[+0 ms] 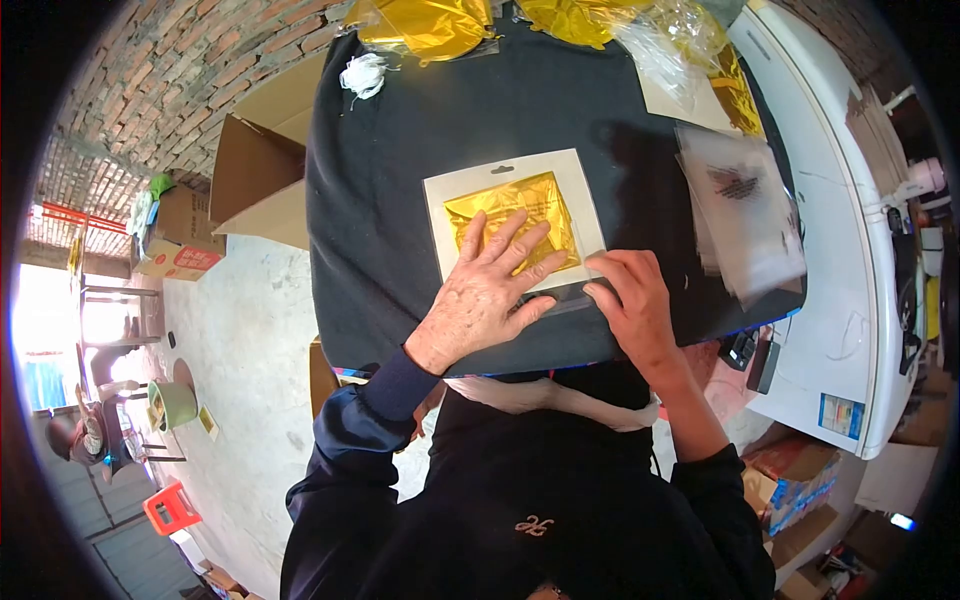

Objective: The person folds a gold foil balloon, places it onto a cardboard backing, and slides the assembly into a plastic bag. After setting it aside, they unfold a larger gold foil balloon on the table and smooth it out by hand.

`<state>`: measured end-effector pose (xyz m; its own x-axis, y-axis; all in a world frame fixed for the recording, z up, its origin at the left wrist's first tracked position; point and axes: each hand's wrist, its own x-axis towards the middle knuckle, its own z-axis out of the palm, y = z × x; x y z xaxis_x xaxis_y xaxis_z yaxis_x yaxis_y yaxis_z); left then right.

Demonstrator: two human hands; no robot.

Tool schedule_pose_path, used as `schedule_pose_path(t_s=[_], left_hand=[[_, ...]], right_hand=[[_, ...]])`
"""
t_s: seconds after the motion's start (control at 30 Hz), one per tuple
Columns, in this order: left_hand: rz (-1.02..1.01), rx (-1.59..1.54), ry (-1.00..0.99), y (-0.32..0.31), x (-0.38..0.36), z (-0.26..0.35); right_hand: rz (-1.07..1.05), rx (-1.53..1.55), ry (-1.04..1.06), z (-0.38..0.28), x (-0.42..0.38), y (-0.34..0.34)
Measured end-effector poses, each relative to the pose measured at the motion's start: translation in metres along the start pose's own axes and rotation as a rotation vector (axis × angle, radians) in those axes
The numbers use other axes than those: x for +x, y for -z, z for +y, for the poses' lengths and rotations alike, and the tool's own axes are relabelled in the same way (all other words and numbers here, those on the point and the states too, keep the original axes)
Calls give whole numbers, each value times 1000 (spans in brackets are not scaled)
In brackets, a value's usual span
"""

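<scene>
A folded gold foil sheet lies on a white backing card with a hanging slot at its top. A clear plastic bag surrounds the card, its lower end showing past the card's bottom edge. My left hand rests flat on the foil with fingers spread, covering part of it. At the bag's lower right corner is my right hand, thumb and index finger closed on the plastic edge.
Clear plastic bags are stacked on the black tablecloth at right. Gold foil packs and a bundle of white string lie at the far side. A white appliance stands along the right, an open cardboard box at left.
</scene>
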<state>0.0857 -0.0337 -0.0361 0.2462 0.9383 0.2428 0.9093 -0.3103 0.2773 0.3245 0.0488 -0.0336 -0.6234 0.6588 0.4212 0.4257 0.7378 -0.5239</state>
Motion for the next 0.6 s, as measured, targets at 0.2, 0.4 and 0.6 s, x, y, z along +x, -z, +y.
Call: schedule_pose_path(t_s=[0.2,0.4,0.6], left_hand=[[4,-2,-5,0,0,0],[25,0,4,2,0,1],[54,44,28,2,1,3]], right_hand=[[23,-9,14,-1,-2,-1],[49,-94,62,-8,-3,-5],[128,-260,51,-13,-2,-13]])
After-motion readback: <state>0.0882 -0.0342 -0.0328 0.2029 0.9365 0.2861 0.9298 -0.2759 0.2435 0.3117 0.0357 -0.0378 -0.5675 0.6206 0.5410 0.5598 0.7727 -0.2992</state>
